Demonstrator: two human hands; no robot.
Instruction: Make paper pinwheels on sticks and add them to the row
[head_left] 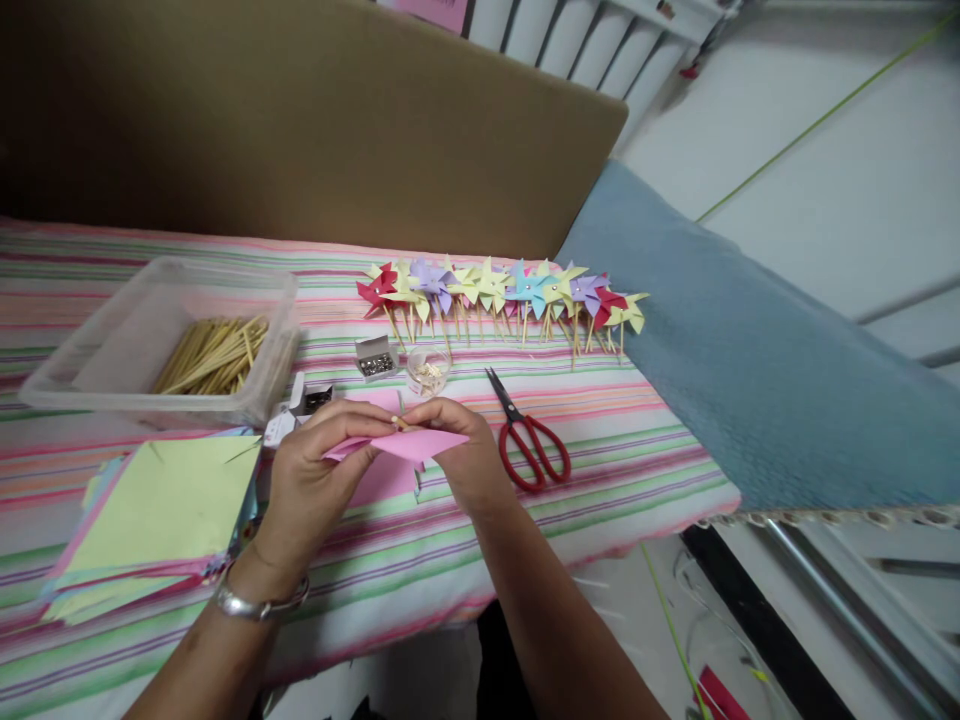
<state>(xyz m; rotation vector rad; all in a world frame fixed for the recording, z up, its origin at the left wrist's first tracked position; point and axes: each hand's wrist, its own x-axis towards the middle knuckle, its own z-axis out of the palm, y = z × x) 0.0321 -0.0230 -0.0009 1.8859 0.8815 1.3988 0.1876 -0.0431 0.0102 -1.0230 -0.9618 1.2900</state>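
Note:
Both my hands hold a pink paper square just above the striped cloth. My left hand pinches its left part, fingers closed. My right hand grips the right part from behind, fingers curled. A small pale tip, perhaps a stick end or pin, shows where my fingers meet. More pink paper lies under my hands. Red-handled scissors lie just right of my right hand.
A row of finished paper pinwheels lies at the back. A clear tub of wooden sticks stands left. A stack of coloured paper squares lies front left. Small boxes of pins and a little clear cup sit beyond my hands.

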